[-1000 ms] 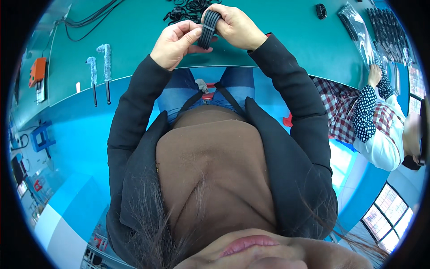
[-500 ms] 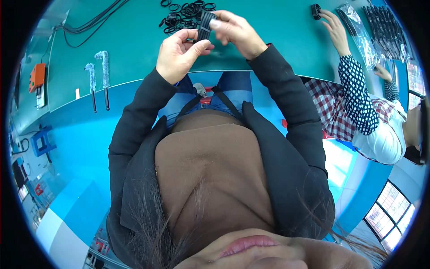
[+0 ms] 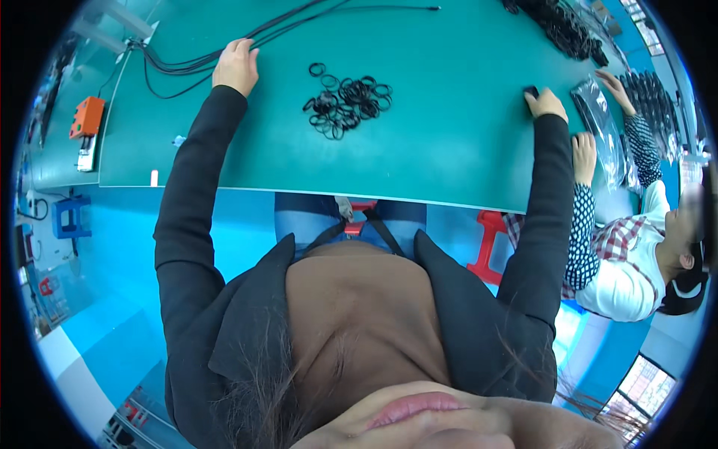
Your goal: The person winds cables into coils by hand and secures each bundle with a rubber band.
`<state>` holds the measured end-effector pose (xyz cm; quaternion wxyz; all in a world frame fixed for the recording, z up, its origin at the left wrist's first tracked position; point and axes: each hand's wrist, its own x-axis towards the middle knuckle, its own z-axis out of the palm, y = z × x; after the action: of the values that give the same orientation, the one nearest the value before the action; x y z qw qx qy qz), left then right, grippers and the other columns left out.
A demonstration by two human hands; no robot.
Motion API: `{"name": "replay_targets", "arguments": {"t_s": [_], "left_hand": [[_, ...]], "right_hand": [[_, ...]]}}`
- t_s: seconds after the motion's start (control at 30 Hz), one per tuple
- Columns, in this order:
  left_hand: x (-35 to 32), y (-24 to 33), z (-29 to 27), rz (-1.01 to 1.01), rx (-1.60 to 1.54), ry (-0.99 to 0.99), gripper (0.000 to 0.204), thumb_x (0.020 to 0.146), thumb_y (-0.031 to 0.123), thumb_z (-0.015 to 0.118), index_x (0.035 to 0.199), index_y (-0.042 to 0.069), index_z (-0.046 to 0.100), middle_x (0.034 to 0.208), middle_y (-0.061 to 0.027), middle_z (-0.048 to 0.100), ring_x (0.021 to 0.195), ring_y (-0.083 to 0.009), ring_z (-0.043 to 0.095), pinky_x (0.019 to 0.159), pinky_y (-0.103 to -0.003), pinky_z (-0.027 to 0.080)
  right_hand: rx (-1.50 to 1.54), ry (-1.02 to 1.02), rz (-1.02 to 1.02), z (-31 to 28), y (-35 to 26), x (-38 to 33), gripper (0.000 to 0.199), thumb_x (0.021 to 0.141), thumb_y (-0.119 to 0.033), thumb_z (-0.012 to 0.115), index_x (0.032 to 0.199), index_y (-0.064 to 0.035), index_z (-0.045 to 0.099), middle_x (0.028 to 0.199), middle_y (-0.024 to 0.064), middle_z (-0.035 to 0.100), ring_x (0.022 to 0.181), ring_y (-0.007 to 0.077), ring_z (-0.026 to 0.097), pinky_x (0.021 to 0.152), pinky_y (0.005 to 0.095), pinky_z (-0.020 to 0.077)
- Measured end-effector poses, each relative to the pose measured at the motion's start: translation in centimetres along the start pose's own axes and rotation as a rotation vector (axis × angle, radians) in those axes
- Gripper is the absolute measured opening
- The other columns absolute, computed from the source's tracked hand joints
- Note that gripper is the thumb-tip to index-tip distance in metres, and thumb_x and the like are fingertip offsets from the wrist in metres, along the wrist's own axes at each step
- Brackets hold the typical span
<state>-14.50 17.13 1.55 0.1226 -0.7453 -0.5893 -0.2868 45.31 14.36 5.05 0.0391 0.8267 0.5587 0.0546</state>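
Note:
My left hand (image 3: 236,69) is on the black cables (image 3: 187,67) at the far left of the green table, its fingers curled together over them. Toward the table's right side, my right hand (image 3: 548,103) is closed on a small coiled black cable (image 3: 531,91), mostly covered by the fingers. Between my hands lies a loose pile of black rubber bands (image 3: 351,101). The long cables stretch from a grey post toward the far edge.
A co-worker (image 3: 624,247) sits at right, hands by clear plastic bags (image 3: 598,123) and rows of bundled black cables (image 3: 649,97). More black bundles (image 3: 557,28) lie far right. An orange box (image 3: 87,117) stands at left. A red stool (image 3: 490,247) is below the table edge.
My hands have parted from the middle: the left has gone to the long cables, the right has carried the coiled cable rightward. The view has shifted, and my left arm now covers the wrapped tools' place.

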Motion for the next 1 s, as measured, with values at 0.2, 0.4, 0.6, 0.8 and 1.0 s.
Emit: {"name": "replay_targets", "arguments": {"t_s": [0.2,0.4,0.6,0.8,1.0], "left_hand": [[1.4,-4.8,3.0,0.013,0.362,-0.29,0.015,0.086,0.019,0.06,0.095,0.008,0.06,0.098,-0.0083,0.058,0.094,-0.0264,0.059,0.074,-0.04,0.052],[1.2,-2.3,0.6,0.228,0.349,-0.114,0.005,0.08,0.012,0.056,0.085,0.01,0.056,0.084,-0.0066,0.053,0.082,-0.0221,0.058,0.065,-0.034,0.051],[0.1,-0.2,-3.9,0.318,0.212,0.166,0.009,0.085,0.016,0.058,0.083,0.008,0.053,0.076,-0.0063,0.052,0.076,-0.0218,0.055,0.063,-0.032,0.046],[0.7,-9.2,-2.9,0.188,0.249,0.108,0.006,0.086,0.016,0.053,0.09,0.011,0.052,0.084,-0.007,0.058,0.085,-0.0252,0.059,0.069,-0.04,0.049],[2.7,-26.1,-2.3,-0.055,0.235,-0.009,0.021,0.093,0.022,0.047,0.093,0.003,0.055,0.092,-0.0202,0.063,0.091,-0.0391,0.059,0.077,-0.048,0.046]], "right_hand": [[-0.223,-0.121,0.042,-2.9,-4.1,0.7,0.055,0.077,-0.055,0.064,0.109,-0.0092,0.063,0.111,0.0166,0.064,0.107,0.032,0.06,0.086,0.0437,0.0487],[0.31,0.43,-0.802,-2.5,-26.3,-1.0,0.029,0.085,-0.027,0.06,0.112,-0.0153,0.058,0.112,0.0098,0.06,0.097,0.0314,0.06,0.078,0.0417,0.0522],[0.349,0.353,-1.127,-3.7,-39.7,-5.1,0.014,0.086,-0.025,0.058,0.096,-0.0161,0.062,0.093,0.0072,0.062,0.082,0.0278,0.064,0.064,0.0414,0.0516],[0.546,0.796,-1.204,-16.0,-33.3,-7.7,0.015,0.083,-0.005,0.055,0.091,-0.0158,0.063,0.081,0.0066,0.063,0.073,0.0286,0.062,0.062,0.0384,0.0515],[0.697,1.241,-0.971,-26.0,-19.6,-12.3,0.016,0.088,-0.004,0.056,0.101,-0.0069,0.066,0.08,0.0051,0.069,0.066,0.0142,0.065,0.058,0.0263,0.0516]]}}
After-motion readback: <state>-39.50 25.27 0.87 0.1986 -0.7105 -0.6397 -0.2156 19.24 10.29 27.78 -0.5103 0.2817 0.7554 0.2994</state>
